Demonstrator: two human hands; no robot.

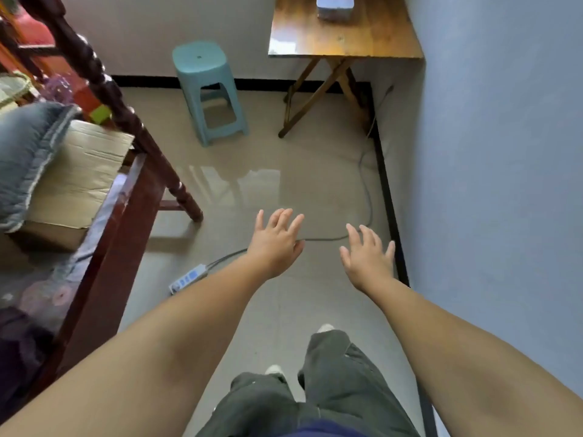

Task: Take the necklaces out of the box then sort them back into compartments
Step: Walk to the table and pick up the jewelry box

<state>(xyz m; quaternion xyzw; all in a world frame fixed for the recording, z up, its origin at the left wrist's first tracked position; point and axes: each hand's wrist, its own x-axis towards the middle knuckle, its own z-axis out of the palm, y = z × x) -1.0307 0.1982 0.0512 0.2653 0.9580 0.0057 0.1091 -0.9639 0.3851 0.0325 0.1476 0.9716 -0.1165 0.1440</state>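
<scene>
head view: grey box (334, 7) w/ pale lid on far table (344, 39); both hands spread, empty: left hand (275, 244), right hand (367, 258).

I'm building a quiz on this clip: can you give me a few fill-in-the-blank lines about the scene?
1. The box sits on the wooden ____.
2. Both the left hand and the right hand are open and hold ____.
3. The plastic stool is pale ____ in colour.
4. The power strip lies on the ____.

Missing words: table; nothing; blue; floor
</scene>
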